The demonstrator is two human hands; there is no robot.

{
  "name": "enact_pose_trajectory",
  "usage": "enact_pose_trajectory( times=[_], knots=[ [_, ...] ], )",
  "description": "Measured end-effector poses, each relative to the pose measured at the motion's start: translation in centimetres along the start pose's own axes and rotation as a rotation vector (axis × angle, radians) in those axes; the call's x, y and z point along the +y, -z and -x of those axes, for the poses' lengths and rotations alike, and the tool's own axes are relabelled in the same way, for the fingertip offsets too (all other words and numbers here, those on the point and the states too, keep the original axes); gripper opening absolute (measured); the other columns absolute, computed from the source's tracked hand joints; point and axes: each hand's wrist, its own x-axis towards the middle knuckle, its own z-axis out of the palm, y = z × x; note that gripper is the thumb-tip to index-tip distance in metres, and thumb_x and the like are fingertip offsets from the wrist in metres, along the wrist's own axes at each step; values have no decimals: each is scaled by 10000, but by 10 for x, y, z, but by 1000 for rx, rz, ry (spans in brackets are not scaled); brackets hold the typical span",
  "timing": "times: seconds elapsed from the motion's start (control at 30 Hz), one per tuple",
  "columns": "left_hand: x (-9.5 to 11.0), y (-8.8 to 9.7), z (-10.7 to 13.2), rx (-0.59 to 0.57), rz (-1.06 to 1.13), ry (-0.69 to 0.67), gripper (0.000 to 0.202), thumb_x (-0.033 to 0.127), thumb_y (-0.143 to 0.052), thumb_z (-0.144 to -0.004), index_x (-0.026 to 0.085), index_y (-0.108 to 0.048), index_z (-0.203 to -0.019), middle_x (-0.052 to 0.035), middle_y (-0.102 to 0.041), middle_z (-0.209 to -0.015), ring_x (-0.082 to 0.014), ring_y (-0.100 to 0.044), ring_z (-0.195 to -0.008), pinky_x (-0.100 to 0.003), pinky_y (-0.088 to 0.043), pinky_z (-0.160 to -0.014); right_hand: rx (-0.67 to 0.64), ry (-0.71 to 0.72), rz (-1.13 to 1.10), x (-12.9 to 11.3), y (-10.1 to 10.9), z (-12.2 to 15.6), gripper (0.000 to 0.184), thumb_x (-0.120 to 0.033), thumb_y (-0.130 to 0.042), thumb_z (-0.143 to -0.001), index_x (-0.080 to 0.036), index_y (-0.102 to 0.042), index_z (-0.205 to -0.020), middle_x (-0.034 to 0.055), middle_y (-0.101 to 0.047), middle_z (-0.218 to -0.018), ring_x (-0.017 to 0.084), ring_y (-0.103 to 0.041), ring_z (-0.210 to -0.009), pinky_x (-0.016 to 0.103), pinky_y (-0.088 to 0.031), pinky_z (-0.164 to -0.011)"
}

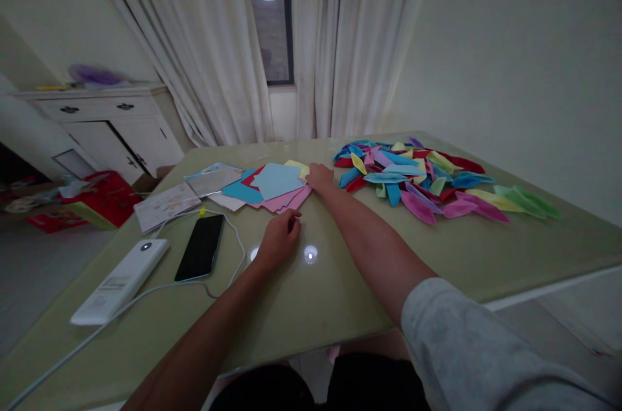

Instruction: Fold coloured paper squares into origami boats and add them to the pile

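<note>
Here we are at the fingertips of our right hand (321, 176): bent, knuckles up, at the right edge of the coloured sheets, by the yellow sheet (297, 166). Whether they pinch paper, we cannot tell; the hand itself hides the tips. Nearer and to the left, our left hand (280, 237) rests just short of the pink sheets (286, 200), fingers curled loosely together, nothing visible in the grip.

The sheets lie fanned at the far middle of the table (301, 307), the pale blue sheet (278, 182) on top, red and teal showing to its left. They overlap loosely, so we judge a light touch best: thumb and 1 fingertip at an exposed edge, left palm steadying the fan, so that 1 sheet slides free without dragging or creasing its neighbours.

Outward to the right, the folded paper pieces (389, 168) heap up in many colours, apart from the hand; our forearm should clear them. On the left lie clear packets (214, 179), a dark-screened phone (200, 249), a white device (119, 284) and a looping cable (160, 288), a snag risk for our left sleeve-side arm.
</note>
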Motion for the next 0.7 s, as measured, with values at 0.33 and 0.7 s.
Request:
enact_pose_trajectory(
  times=[0.33, 0.7],
  knots=[
    [2, 1, -1, 3, -10, 5, 258, 240, -551, -945, 171, -754, -1088, -52, -743, -778, -220, -653, -681, -332, -468, -697, 56, 75, 17, 0, 8, 8, 386, -377, -706, -1051, -178, -655, -1378, 122, -674, -1387, 275, -708, -1176, 494, -627, -986],
    [6, 0, 0, -50, 61, -7, 179, 194, -572, -844, 176, -744, -890, -60, -747, -779, -220, -659, -693, -341, -501, -709, 10, 661, -69, -91, 1, 21, 461, -513, -617, -1085, -216, -651, -1436, 113, -650, -1511, 235, -607, -1388, 354, -478, -1181]
  ],
)
